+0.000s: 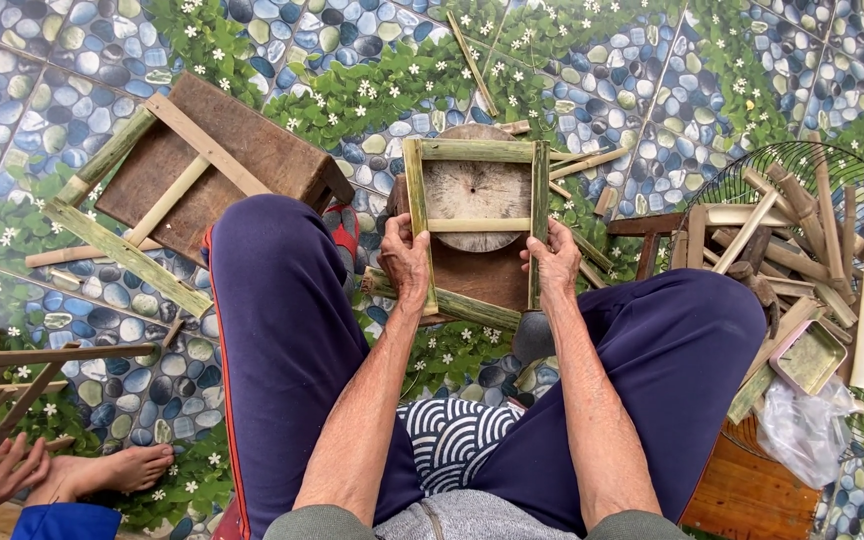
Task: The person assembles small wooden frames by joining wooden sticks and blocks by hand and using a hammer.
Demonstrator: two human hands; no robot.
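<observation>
Two hands held a bamboo frame.
The left hand (404, 262) and right hand (555, 265) had fingers closed round the bamboo frame (476, 225), which lay over the round wood block (476, 190).

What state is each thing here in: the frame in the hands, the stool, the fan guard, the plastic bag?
Bamboo frame: assembled square with a crossbar, lying flat on a round wooden block.
Left hand: gripping the frame's left rail.
Right hand: gripping the frame's right rail.
Brown stool: tipped over on the floor.
Wire fan guard: lying flat, filled with bamboo offcuts.
Plastic bag: crumpled.
</observation>
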